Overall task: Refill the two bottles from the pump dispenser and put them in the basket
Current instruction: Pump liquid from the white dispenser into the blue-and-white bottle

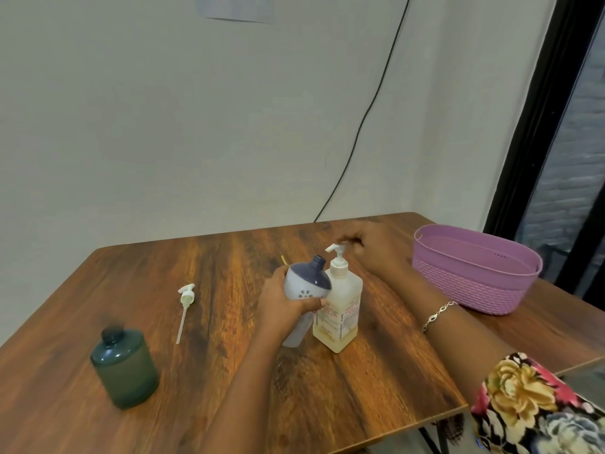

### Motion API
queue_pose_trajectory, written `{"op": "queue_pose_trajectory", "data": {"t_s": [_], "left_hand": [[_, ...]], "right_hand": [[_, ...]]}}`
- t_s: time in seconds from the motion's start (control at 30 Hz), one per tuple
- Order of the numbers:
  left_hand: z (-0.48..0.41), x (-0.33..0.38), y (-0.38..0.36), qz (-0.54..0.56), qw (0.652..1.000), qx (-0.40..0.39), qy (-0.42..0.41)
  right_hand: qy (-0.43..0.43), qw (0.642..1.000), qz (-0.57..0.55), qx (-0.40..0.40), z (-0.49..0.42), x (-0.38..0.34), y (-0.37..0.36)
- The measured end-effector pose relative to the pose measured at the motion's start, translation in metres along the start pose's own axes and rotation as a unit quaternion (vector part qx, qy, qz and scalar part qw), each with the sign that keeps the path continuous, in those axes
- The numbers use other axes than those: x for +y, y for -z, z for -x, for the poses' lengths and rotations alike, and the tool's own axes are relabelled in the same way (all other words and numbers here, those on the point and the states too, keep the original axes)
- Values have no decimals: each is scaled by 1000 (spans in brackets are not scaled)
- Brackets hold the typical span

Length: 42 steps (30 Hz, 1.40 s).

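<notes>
Fingers of our left hand [284,305] curl round the tilted bottle [306,283], touching the pump dispenser [339,311]; of our right hand [376,253] above it, the fingers are too blurred to tell.

Soft, even, rather dim light; faint shadows on the table [196,257]; right hand [376,253] motion-blurred; edges bowed.

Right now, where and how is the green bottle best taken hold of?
Take the green bottle round its wide body, probably from its right side. It stands upright with free space around it, and the short neck likely gives little hold.
</notes>
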<state>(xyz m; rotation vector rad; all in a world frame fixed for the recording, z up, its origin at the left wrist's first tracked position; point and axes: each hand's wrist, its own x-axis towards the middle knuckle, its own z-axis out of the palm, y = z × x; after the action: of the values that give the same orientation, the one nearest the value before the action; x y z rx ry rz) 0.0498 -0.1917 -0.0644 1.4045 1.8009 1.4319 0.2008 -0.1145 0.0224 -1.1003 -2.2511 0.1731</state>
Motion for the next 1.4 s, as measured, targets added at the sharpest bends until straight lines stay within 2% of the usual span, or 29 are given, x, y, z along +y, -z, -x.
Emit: {"op": "queue_pose_trajectory", "data": {"t_s": [0.1, 0.23, 0.5, 0.73, 1.23, 1.4], "left_hand": [[-1, 2, -1, -8, 1000, 2, -2], [-2, 4, 2, -6, 1000, -4, -1], [-2, 10, 2, -58, 998, 0, -20], [-2, 6, 3, -51, 998, -3, -25], [1, 8, 5, -60, 998, -7, -26], [1, 16, 7, -80, 997, -5, -24]], "right_hand": [[34, 998, 14, 54, 3, 5, -8], [48, 994, -28, 96, 11, 9, -16], [53, 993, -17, 105, 4, 9, -25], [73, 980, -36, 181, 15, 5, -42], [80, 979, -8, 188, 22, 4, -53], [46, 984, -50, 165, 17, 6, -46]]}}
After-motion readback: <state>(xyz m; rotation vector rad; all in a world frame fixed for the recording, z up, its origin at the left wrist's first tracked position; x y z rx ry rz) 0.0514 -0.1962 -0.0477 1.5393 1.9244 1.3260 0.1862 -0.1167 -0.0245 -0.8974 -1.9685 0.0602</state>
